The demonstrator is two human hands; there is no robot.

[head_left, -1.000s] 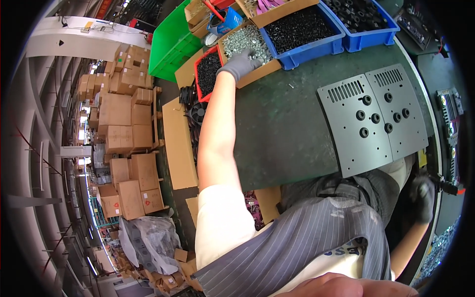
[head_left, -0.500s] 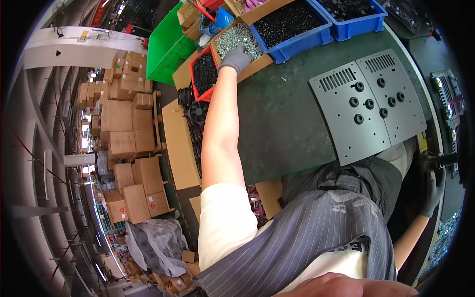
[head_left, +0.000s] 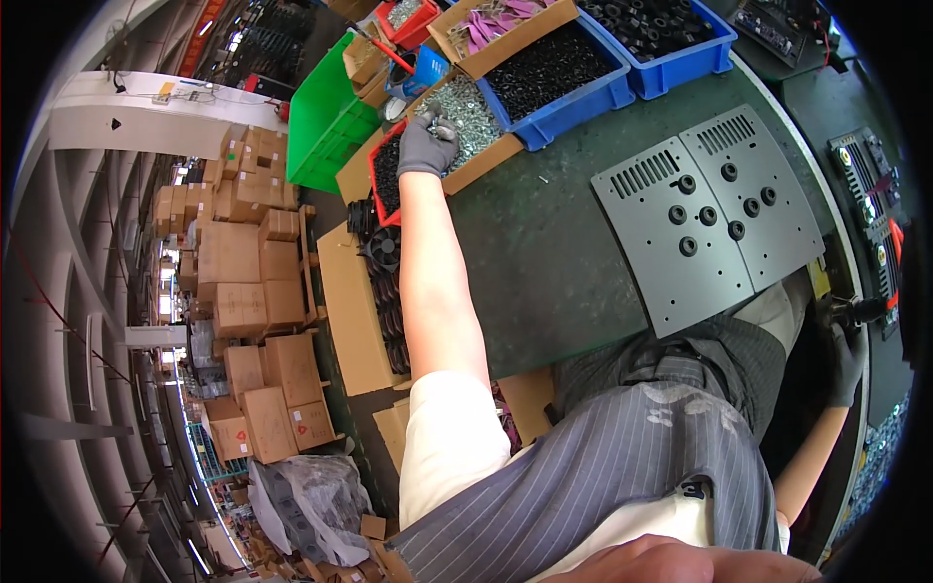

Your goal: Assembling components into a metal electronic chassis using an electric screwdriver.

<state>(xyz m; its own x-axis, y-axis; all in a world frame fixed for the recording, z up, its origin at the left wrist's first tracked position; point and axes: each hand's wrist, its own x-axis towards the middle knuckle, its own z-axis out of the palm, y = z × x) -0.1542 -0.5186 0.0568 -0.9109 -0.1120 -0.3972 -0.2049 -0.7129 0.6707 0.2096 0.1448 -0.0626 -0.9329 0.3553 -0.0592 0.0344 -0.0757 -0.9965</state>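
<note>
The right hand in a grey glove point(head_left: 847, 369) is at a dark tool point(head_left: 860, 311); whether its fingers grip, I cannot tell. Two flat grey metal panels point(head_left: 680, 282) lie at the edge of a dark green tabletop point(head_left: 525, 291), bearing thick black rings point(head_left: 708, 217); a body knock could shift them. Farther off, the left hand in a grey glove point(head_left: 426, 154) curls around small silver fasteners point(head_left: 436, 126), between a brown cardboard carton point(head_left: 483, 165) and a red plastic bin point(head_left: 389, 218); a loose hold could spill pieces into the bin.
</note>
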